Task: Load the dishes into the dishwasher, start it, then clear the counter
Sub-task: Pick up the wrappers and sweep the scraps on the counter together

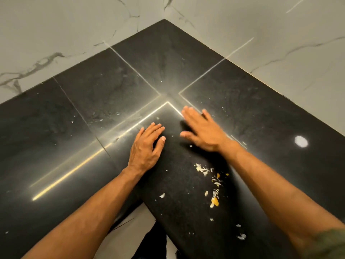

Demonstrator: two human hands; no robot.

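A black polished stone counter (104, 101) fills the corner between two white marble walls. My left hand (146, 146) rests on it near the middle, fingers loosely curved, holding nothing. My right hand (200, 129) lies flat on the counter just to the right, fingers straight and slightly blurred. A scatter of white and yellow food scraps (211, 180) lies on the counter below my right hand, between my forearms. No dishes or dishwasher are in view.
White marble walls (280, 43) meet at the far corner. Small crumbs (100, 119) dot the counter's left part. The counter's inner front edge runs under my forearms, with light floor (130, 230) below. A round light reflection (301, 141) shows at the right.
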